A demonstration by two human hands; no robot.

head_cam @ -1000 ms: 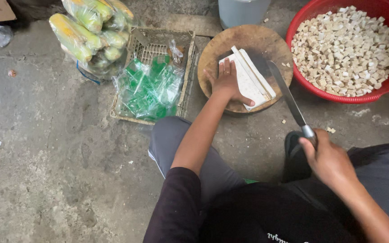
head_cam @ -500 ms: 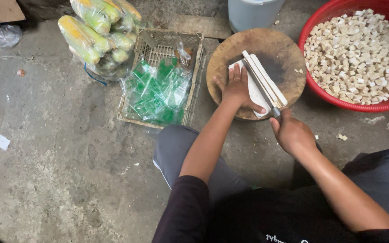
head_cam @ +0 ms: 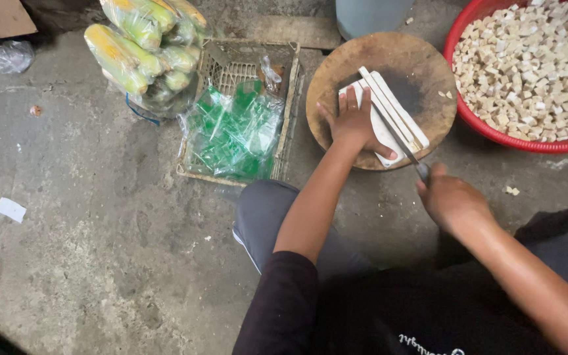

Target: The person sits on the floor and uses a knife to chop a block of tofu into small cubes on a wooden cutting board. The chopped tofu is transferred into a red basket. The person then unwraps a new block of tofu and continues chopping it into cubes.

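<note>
Fisted around the knife (head_cam: 399, 137) handle, the right hand (head_cam: 451, 200) sits at the near rim of the round wooden board (head_cam: 363, 62); the left hand (head_cam: 353, 121) lies flat, fingers spread, on the pale slab (head_cam: 389, 108).

Slab and cut strips run long from upper left to lower right, and the blade lies along that same line, just right of the left hand's fingertips. That hand presses the uncut part. A red basin (head_cam: 468, 121) of cubes stands just right of the board.

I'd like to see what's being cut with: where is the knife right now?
In the head view, the knife is right of centre, gripped by the right hand, its blade lying across the white strips on the round wooden board, beside the left hand.
</note>
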